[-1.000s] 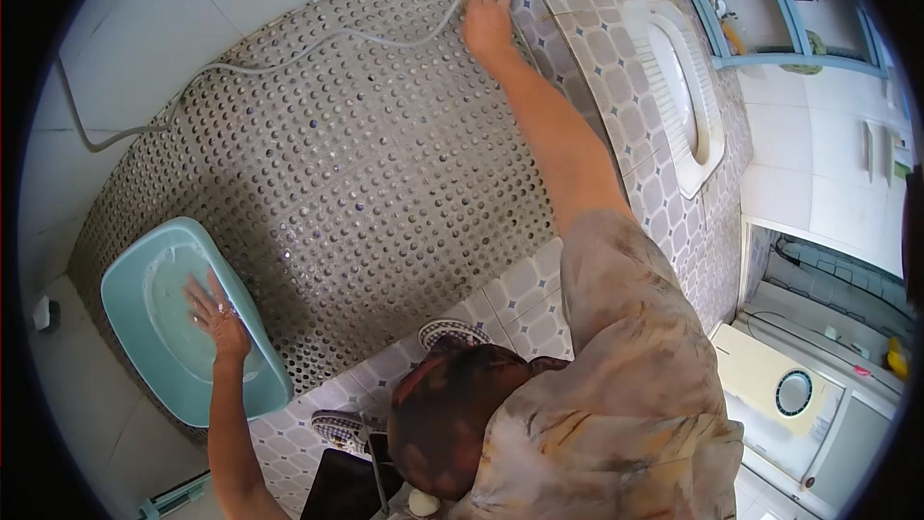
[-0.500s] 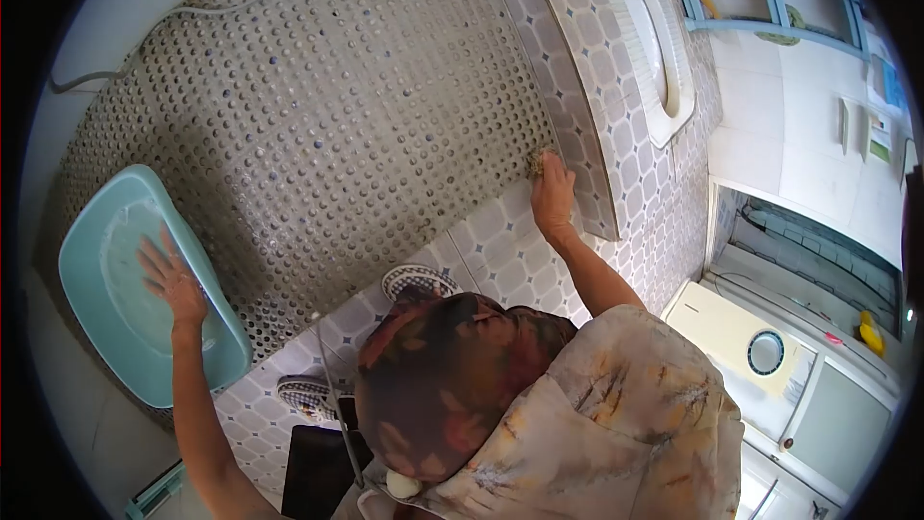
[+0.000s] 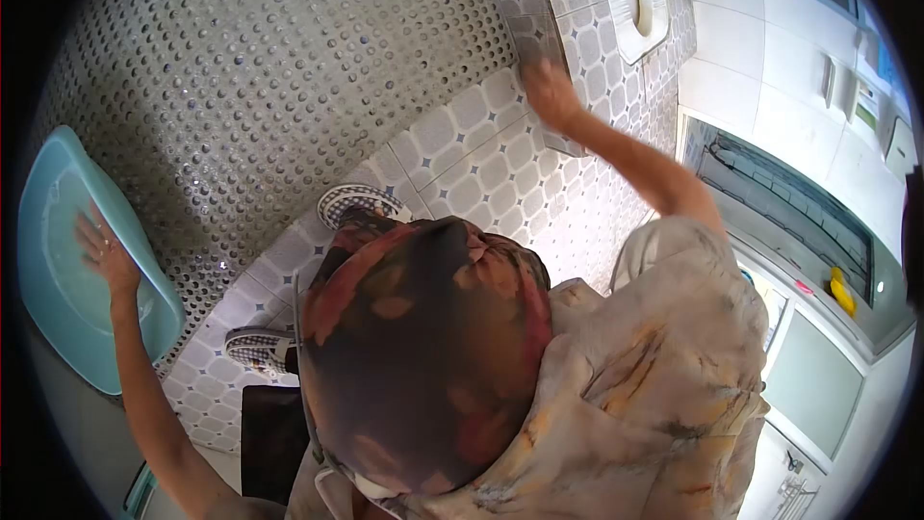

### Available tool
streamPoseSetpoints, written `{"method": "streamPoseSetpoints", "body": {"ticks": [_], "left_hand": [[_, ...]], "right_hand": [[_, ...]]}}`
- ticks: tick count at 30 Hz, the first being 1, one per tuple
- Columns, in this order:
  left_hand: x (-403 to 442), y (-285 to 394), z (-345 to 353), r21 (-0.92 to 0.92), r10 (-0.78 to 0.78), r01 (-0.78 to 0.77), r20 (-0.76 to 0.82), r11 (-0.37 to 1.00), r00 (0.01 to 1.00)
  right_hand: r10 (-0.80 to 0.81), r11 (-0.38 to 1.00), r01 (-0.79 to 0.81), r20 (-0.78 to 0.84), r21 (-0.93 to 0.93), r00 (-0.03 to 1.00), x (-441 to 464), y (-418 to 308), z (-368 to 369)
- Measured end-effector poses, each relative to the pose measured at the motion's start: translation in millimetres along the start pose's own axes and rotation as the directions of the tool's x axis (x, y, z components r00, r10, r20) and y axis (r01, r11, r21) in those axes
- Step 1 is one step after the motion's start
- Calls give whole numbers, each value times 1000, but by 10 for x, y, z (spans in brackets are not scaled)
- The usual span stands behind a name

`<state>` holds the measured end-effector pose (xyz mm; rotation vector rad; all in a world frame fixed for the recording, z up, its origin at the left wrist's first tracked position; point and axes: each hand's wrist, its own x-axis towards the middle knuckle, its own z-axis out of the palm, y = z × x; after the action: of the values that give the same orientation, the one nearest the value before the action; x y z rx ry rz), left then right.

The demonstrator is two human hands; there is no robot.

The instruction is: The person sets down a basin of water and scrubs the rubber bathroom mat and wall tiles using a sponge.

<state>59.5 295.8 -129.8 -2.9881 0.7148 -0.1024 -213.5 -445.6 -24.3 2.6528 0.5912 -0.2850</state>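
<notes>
On the left, a light teal plastic basin (image 3: 40,241) holds cloudy water. My left hand (image 3: 108,255) reaches over its near side, fingers spread, and holds nothing; whether it touches the water I cannot tell. My right hand (image 3: 551,96) is closed and slightly blurred at the tiled edge (image 3: 527,0) beside the pebbled floor (image 3: 318,67). The wiry scouring pad in its fingers is mostly hidden now, though it showed clearly a moment earlier.
A squat toilet (image 3: 640,10) is set in the raised tiled step at upper right. My checkered shoes (image 3: 361,202) stand on the patterned tiles. A dark box-like object (image 3: 269,438) lies behind them. Window shelving and a yellow item (image 3: 842,291) are at the right.
My view has shifted, so the basin sits farther left and the toilet higher. My right hand has moved along the tiled edge toward the step's corner; my left hand stays over the basin.
</notes>
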Motion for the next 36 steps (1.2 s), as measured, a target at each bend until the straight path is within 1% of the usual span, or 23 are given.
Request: {"method": "streamPoseSetpoints", "body": {"ticks": [1,2,3,4,5,9,10,11,13,14,15,17,19,20,22,23,24,27,28,31,32,34,36], "left_hand": [[-19,32,-18,-28,-10,11,6,1000,1000],[-43,47,-47,-51,-17,17,16,999,1000],[-37,43,-72,-73,-15,17,22,997,1000],[-40,21,-72,-74,-4,7,39,997,999],[-55,-10,-55,-75,5,-1,53,997,999],[-85,-181,88,-68,30,-25,74,997,997],[-78,-211,124,-24,34,-32,71,999,997],[-68,-240,152,-8,45,-44,66,999,997],[-43,-292,196,27,53,-54,45,998,998],[-58,-312,202,36,43,-45,52,998,998],[-61,-320,203,46,33,-36,59,998,998],[-6,-316,259,65,31,-34,46,997,998],[-38,-378,303,88,45,-46,14,995,999],[-52,-422,331,109,21,-26,44,994,999],[-58,-434,371,150,-34,18,104,988,994],[-55,-437,374,145,-37,22,100,989,994],[-49,-428,372,137,-41,28,95,990,995],[-12,-360,349,136,-74,58,114,989,991],[-26,-336,309,142,-91,73,129,987,987],[1,-206,182,78,-46,41,70,996,996],[26,-190,208,88,-75,69,72,994,995],[42,-238,313,109,-123,114,83,988,989],[31,-337,441,141,-98,85,91,986,991]], "right_hand": [[194,942,-262,298,208,935,-404,-244,183],[215,917,-354,523,182,825,-617,-461,-107],[280,802,-469,462,369,842,-1106,-648,98],[-63,998,63,674,25,736,-1310,-768,-60],[-160,965,263,784,-4,599,-1383,-837,-233],[14,976,193,912,-102,409,-1832,-757,-184],[-9,979,186,903,-79,431,-1889,-724,-178],[45,999,-6,846,-49,531,-1956,-786,-202],[221,931,-361,695,60,684,-1842,-918,-295],[214,949,-293,450,113,867,-1927,-1009,-172],[238,916,-324,327,239,915,-1648,-1021,-424],[377,726,-563,456,395,806,-1318,-1125,-586],[450,696,-570,353,437,821,-1118,-1185,-592],[484,681,-570,302,459,821,-1063,-1198,-595],[423,744,-479,227,467,877,-970,-1089,-570],[391,772,-432,187,466,901,-924,-1031,-519],[494,687,-542,237,484,837,-950,-1049,-362],[758,472,-799,290,373,584,-865,-1144,58],[851,332,-833,240,443,467,-749,-1217,161],[974,84,-954,177,288,140,-346,-1410,430],[931,-89,-948,363,306,30,-144,-1328,322],[946,-13,-898,297,439,132,224,-1170,73],[954,218,-881,99,420,283,507,-981,236]]}}
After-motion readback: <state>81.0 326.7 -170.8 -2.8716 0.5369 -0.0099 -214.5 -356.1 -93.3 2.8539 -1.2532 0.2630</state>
